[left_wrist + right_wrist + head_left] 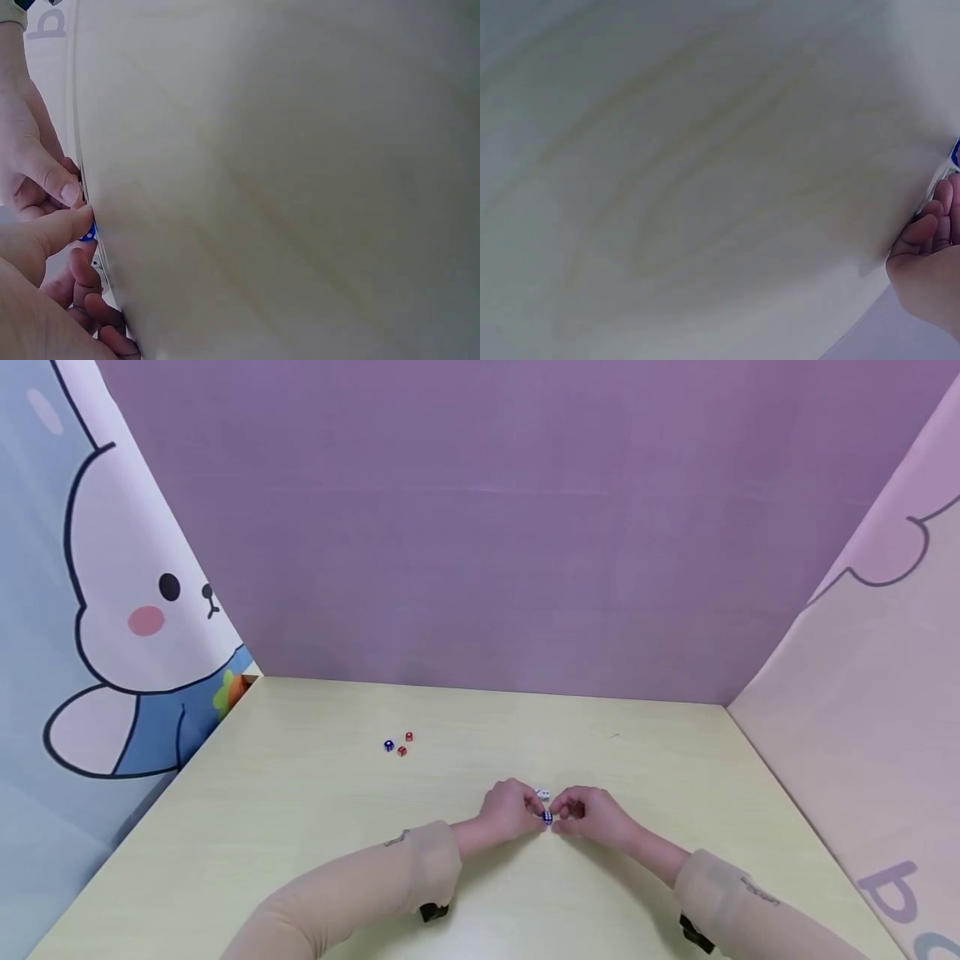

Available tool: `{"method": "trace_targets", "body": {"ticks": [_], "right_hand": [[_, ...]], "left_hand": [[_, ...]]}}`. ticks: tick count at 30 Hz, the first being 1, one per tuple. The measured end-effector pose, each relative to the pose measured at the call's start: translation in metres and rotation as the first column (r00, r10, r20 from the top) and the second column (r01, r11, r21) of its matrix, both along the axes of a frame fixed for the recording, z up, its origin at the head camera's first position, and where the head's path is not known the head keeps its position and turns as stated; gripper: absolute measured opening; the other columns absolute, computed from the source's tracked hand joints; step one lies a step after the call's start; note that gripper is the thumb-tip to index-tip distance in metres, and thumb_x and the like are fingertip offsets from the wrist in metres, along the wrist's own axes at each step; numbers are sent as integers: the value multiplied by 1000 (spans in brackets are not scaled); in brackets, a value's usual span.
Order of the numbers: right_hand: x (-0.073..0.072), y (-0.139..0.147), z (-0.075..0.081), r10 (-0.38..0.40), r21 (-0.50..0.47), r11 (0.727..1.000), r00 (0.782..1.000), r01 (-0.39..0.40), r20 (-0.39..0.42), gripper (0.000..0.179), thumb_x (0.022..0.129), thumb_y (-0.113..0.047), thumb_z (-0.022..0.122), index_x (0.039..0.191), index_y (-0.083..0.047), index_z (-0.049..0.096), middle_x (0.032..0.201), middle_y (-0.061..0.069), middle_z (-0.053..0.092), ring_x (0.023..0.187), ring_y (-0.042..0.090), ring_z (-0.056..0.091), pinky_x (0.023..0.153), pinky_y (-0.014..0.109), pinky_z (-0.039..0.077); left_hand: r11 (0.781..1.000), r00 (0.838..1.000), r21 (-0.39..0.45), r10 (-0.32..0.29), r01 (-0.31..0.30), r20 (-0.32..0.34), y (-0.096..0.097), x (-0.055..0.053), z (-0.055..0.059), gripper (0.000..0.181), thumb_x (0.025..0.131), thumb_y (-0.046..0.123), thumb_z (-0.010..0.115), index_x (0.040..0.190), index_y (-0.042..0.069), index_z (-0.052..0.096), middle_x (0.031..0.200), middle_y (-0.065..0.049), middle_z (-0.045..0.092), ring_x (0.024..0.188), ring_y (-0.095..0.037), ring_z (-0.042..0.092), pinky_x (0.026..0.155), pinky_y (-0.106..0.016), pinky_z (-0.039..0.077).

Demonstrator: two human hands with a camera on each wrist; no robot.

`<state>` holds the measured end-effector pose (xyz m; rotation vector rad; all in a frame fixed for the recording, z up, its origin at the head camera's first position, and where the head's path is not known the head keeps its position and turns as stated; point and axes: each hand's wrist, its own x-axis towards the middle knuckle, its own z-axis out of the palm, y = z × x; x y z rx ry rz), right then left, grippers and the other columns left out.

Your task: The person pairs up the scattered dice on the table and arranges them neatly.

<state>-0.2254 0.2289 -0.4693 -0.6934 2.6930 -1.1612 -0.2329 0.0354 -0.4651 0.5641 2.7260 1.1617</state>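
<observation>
A blue die [547, 817] with white pips is on the table between my two hands. My left hand [510, 810] pinches it between thumb and forefinger; in the left wrist view the blue die [88, 235] shows in that pinch. From the other side my right hand [595, 815] comes close, its thumb and forefinger parted beside the die and the other fingers curled in. Whether its fingertips touch the die is hard to tell. White dice [543, 794] sit just behind, partly covered by the left fingers. The right wrist view catches only a blue edge [955, 154] beyond the curled fingers.
Farther back on the left of the pale table [315, 793] lie another blue die [388, 746] and two red dice [402, 751]. A purple backdrop [480, 543] rises at the table's far edge, with printed cloth panels on both sides.
</observation>
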Motion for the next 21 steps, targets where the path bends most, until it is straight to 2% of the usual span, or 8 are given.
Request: {"method": "trace_targets", "body": {"ticks": [8, 14, 16, 21], "right_hand": [[1, -6, 1, 0, 8, 1000, 998, 0, -57, 16, 76, -7, 76, 89, -6, 66, 75, 1, 59, 64, 3, 46, 57, 18, 42], [-1, -8, 0, -2, 16, 1000, 996, 3, -84, 15, 76, -8, 76, 86, -7, 66, 74, -2, 58, 64, 3, 47, 58, 18, 43], [-2, -8, -1, -7, 22, 1000, 997, 8, -83, 14, 76, -9, 76, 86, -8, 66, 74, -4, 58, 64, 3, 47, 58, 18, 43], [-3, -7, -3, -29, 48, 998, 998, 32, -57, 15, 77, -12, 76, 87, -11, 66, 74, -6, 56, 65, 4, 47, 59, 18, 43]], "left_hand": [[1000, 1000, 18, 19, -19, -16, 1, -1, -1, 13, 68, 15, 83, 74, 14, 71, 66, 9, 64, 60, -5, 51, 63, -23, 41], [999, 1000, 42, 2, -2, 0, -1, -4, -4, 14, 67, 14, 83, 76, 13, 71, 69, 7, 66, 62, -4, 53, 64, -23, 43], [999, 1000, 52, -8, 8, 12, -4, -5, -4, 15, 68, 13, 82, 78, 12, 71, 71, 7, 67, 63, -4, 53, 65, -21, 44], [997, 999, 53, -47, 48, -16, -22, -3, -1, 16, 71, 11, 80, 85, 9, 71, 66, 6, 60, 60, -5, 51, 64, -22, 44]]}}
